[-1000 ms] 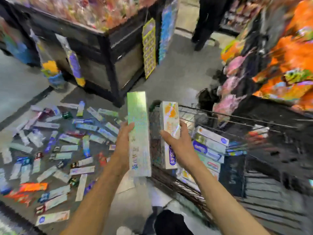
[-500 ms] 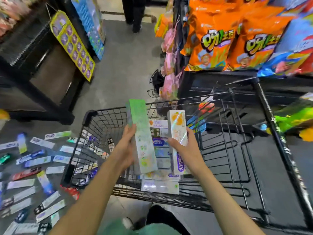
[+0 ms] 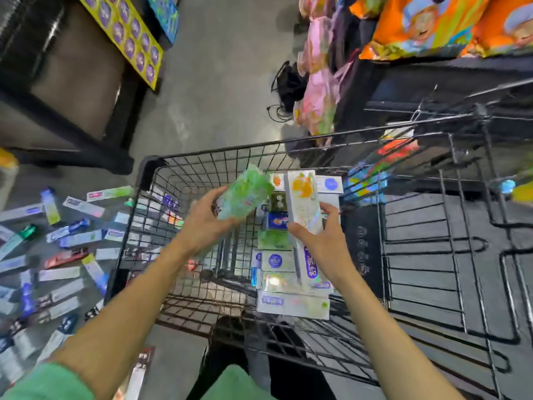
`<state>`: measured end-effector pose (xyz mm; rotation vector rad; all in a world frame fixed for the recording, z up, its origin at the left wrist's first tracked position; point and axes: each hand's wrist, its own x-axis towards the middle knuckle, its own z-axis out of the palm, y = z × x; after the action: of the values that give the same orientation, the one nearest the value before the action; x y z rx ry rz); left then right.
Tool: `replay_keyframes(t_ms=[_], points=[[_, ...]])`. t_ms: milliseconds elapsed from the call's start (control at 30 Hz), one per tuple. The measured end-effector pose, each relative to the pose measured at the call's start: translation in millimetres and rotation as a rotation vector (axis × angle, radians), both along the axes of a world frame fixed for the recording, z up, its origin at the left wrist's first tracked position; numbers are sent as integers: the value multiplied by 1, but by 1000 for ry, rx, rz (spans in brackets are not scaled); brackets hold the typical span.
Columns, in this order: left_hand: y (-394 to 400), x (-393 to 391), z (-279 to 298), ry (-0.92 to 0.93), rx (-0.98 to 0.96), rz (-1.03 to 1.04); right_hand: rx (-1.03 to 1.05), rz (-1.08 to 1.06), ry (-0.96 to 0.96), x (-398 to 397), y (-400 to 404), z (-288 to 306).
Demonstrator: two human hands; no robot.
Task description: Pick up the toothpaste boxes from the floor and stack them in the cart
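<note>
Lying well to the left of both grips, many toothpaste boxes [image 3: 72,238] wait on the floor. Left hand [image 3: 206,223] grips a green box [image 3: 245,194], right hand [image 3: 320,241] a white one [image 3: 302,203], above the stack [image 3: 291,301] in the cart [image 3: 178,157].

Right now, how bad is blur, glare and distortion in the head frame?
Head view: green box in the left hand is motion-smeared; white box in the right hand shows foil glare; cart wires bow from the wide-angle lens; right edge streaks.
</note>
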<state>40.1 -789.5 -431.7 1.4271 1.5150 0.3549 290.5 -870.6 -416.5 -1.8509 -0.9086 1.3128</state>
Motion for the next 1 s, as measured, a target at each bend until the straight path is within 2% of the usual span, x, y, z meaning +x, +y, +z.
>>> replay_keyframes(t_ms=[167, 300, 400, 533, 633, 733, 800, 1000], points=[[49, -37, -67, 510, 343, -357, -23, 83, -169, -32, 42, -30], [82, -54, -127, 722, 446, -632, 78, 191, -259, -55, 62, -59], [95, -52, -159, 779, 457, -708, 117, 216, -281, -73, 67, -86], [100, -51, -191, 866, 410, -698, 74, 263, -292, -95, 69, -116], [104, -55, -214, 813, 492, -636, 38, 269, -277, -102, 60, -138], [114, -54, -232, 817, 491, -663, 15, 225, -221, -107, 53, -154], [118, -56, -246, 811, 593, -667, 9, 215, -183, -108, 47, -161], [117, -65, -262, 905, 675, -665, -7, 186, -170, -109, 34, -169]])
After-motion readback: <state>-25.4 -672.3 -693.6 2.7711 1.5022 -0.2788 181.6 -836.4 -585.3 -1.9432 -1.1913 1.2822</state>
